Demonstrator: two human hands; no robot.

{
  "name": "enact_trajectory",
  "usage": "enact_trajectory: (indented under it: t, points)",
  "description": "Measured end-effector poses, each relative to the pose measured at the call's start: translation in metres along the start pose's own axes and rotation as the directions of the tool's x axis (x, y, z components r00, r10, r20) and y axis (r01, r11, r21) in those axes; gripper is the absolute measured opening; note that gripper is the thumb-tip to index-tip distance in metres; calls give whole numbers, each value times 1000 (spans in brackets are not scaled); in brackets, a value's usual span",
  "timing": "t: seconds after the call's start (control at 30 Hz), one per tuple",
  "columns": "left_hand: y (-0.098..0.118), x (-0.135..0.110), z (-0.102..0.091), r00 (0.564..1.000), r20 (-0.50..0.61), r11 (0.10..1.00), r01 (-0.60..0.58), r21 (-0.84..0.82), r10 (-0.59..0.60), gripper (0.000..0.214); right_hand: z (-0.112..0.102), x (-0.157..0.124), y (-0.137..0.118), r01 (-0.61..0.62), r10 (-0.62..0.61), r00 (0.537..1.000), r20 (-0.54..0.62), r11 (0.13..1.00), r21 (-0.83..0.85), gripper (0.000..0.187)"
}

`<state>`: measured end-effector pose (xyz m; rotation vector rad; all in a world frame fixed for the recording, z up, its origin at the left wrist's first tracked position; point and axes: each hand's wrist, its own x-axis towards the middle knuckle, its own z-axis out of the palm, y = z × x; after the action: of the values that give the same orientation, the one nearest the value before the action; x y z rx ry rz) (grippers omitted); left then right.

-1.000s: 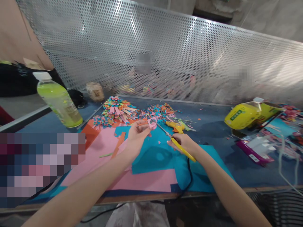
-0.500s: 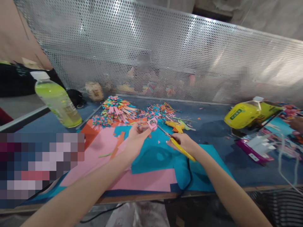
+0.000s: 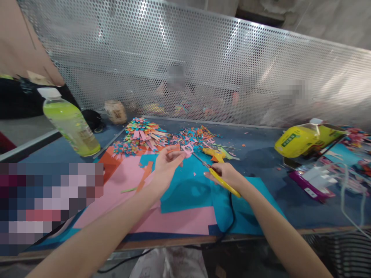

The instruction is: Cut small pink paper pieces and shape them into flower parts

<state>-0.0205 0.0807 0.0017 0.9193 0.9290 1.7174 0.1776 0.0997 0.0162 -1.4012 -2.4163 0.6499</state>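
Pinched in my left hand (image 3: pixel 171 161) is a small piece of pink paper (image 3: pixel 188 149) with a hole in its middle. My right hand (image 3: pixel 227 177) is closed round a pair of yellow-handled scissors (image 3: pixel 223 183), whose blades point left toward the pink piece. Whether the blades touch the paper I cannot tell. Beneath both hands lie blue paper sheets (image 3: pixel 188 197) and a pink sheet (image 3: pixel 121 172). Just behind the scissors is a yellow glue gun (image 3: pixel 213 154).
Paper clippings (image 3: pixel 197 136) are heaped beyond my hands, beside a colourful paper-strip cone (image 3: pixel 143 133). A green drink bottle (image 3: pixel 71 123) stands left; a yellow bottle (image 3: pixel 298 139) lies right near a purple packet (image 3: pixel 311 187). A perforated metal panel (image 3: pixel 197 46) closes off the back.
The pink piece has turned slightly in my left fingers, so its hole shows differently. My right hand and the scissors have barely shifted.
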Motion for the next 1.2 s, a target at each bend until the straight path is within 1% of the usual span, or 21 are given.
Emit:
enact_trajectory:
  t: [0.23,0.43,0.63,0.83,1.0,1.1,1.2]
  points:
    - [4,1,0,999,-34,999,-12,31,13,35,-2,-1,-3,-29,29,999,21,1000,10,41]
    - [0,-1,0,998,43,999,-38,38,36,35,-1,-1,0,18,-18,1000,2,999,29,36]
    - [3,-2,1,999,49,999,-25,46,22,36,-1,0,1,16,-16,1000,-4,999,50,36]
    - [7,2,0,1000,10,999,-18,27,18,39,-4,-2,-3,-8,6,1000,25,996,90,36]
    - [10,9,-2,999,-27,999,-18,-33,17,42,-4,-3,-6,-93,77,993,91,976,194,36]
    - [9,8,-1,999,-17,999,31,-40,-32,41,-5,-4,-8,-99,80,992,94,971,218,36]
    - [8,2,3,995,33,996,94,-9,-94,41,-5,-4,-9,-109,90,991,95,971,211,36]
